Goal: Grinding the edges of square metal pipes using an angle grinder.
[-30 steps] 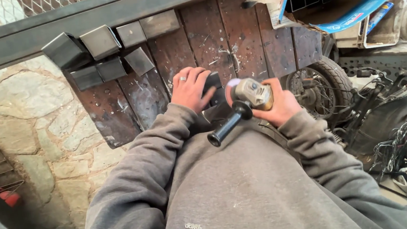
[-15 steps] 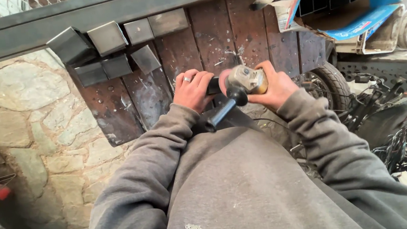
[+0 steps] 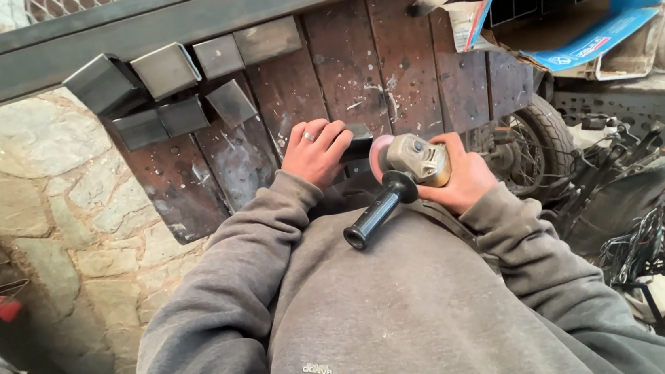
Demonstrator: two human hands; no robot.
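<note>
A worn wooden plank bench (image 3: pixel 386 68) is standing against a stone wall (image 3: pixel 30 167), carrying six short square steel tube pieces (image 3: pixel 167 69) at its far left end and a seventh dark piece (image 3: pixel 359 140) near its front edge. The left hand (image 3: pixel 314 152) is pressing flat on that dark piece, fingers together. The right hand (image 3: pixel 453 175) is wrapping closed around one grey angle grinder (image 3: pixel 415 159), its black side handle (image 3: pixel 379 211) pointing toward the body. A motorbike wheel (image 3: pixel 527 144) is crowding the right side.
</note>
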